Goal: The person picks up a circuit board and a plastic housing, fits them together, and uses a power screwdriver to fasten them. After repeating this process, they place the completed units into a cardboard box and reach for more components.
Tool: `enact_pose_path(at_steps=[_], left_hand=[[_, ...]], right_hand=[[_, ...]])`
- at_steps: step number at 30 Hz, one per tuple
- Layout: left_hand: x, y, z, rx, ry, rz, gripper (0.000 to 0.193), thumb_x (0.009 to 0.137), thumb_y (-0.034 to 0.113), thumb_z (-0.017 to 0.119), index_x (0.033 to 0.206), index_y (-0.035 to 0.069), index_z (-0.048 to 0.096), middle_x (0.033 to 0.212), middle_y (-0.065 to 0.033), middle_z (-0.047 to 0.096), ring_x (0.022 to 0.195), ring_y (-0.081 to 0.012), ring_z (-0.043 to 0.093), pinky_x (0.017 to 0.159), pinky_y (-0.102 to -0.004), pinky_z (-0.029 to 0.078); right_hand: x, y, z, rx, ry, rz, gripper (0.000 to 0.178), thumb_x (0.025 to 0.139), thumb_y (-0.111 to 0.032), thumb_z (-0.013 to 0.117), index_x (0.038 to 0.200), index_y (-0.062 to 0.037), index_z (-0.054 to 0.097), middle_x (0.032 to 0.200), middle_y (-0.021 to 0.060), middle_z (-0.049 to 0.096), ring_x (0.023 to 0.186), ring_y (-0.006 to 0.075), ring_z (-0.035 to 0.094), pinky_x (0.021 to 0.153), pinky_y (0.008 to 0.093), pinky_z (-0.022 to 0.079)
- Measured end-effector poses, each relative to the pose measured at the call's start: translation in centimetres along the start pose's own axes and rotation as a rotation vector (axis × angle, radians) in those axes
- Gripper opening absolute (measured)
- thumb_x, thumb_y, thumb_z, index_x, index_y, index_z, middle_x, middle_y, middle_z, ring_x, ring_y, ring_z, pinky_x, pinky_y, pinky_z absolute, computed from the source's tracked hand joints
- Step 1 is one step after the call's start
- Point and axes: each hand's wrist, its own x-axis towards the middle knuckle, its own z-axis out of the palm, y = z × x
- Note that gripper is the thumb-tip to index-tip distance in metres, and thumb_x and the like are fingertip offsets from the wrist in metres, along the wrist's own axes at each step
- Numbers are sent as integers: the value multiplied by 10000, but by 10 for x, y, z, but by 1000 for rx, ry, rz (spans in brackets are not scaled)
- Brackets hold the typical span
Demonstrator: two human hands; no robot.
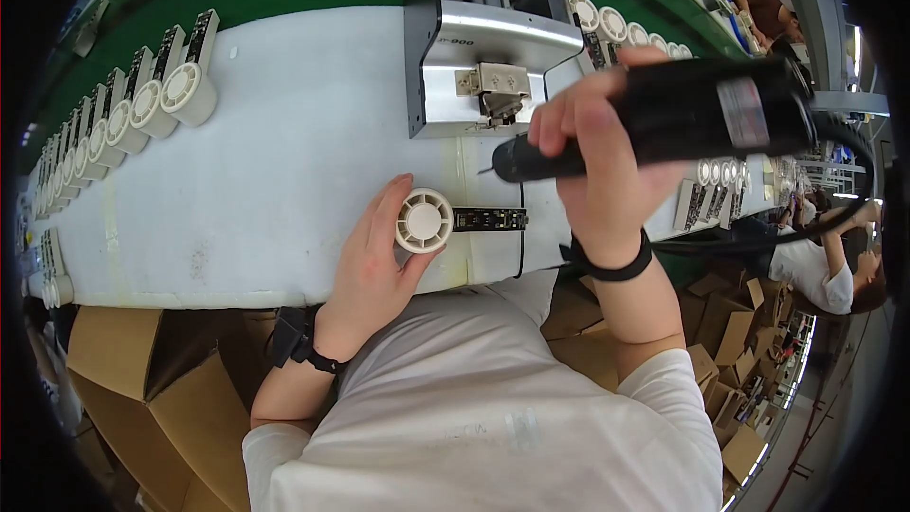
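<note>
My left hand (372, 261) is wrapped round the white round head of a small device (424, 220), which lies on the pale work surface. A dark circuit board strip (488, 219) reaches out to the right from that head. In my right hand (607, 147) is a black electric screwdriver (701, 114), tilted sideways with its thin bit pointing left, above and right of the device. The bit is apart from the board. A cable runs from the tool's rear end down and round to the right.
A silver-grey screw feeder machine (498, 38) stands at the back middle. Rows of similar devices line the left (189, 95) and the back right (611, 26). More lie at the right (701, 199). Open cardboard boxes (152, 389) sit below the table's front edge. Another person (820, 261) is at far right.
</note>
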Motion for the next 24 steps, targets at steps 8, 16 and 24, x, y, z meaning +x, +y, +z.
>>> enact_pose_path(at_steps=[8,16,24], left_hand=[[2,2,-2,-22,-29,-7,681,751,46,714,1325,-23,354,1313,-227,461,1161,-400,494,937,-411,449],[1,2,-1,-32,-22,-10,685,745,37,713,1325,-22,354,1314,-225,461,1143,-392,507,926,-404,455],[3,3,-1,-13,-20,-12,686,742,34,712,1325,-17,355,1289,-225,472,1103,-393,525,902,-404,462]], right_hand=[[-27,-8,-3,-202,-304,15,450,837,-11,585,1201,-57,323,689,69,507,547,153,488,560,339,477],[-36,1,4,-168,-192,48,441,823,17,571,1177,-49,316,674,77,515,554,161,500,555,331,477],[-36,6,8,-161,-220,15,404,810,69,531,1139,-45,325,732,109,536,562,163,509,550,326,489]])
